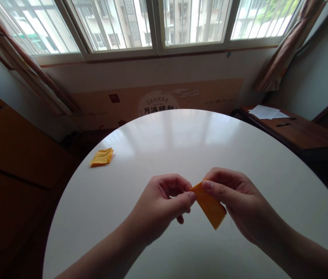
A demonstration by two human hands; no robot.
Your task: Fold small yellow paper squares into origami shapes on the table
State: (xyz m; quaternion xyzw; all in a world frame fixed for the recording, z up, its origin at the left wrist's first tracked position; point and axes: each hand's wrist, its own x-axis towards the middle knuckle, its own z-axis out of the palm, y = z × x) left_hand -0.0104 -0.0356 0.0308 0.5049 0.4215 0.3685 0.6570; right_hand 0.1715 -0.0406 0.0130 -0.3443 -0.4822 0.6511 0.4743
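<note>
one crinkled yellow paper lies near the left edge of the round white worktop, well apart from both hands. it looks light, so a careless brush of the left forearm could push it over the rim.

next comes the left hand, its grip closed in a pinch on the upper left corner of the folded orange paper. that hold takes in only a sliver, so the corner could slip out, or crumple if the thumb bears down too hard.

the orange paper itself sits between the hands, seemingly held up over the worktop, its pointed lower end unsupported. without a flat surface behind it, any fold pressed there could come out crooked, and the layers could slide out of line. if the hands pull apart unevenly, the thin sheet could tear near the pinched corner.

on the right, the right hand has its grip closed on the upper edge, thumb on top. should it loosen first, the paper could swing on the left pinch or spring open.
</note>
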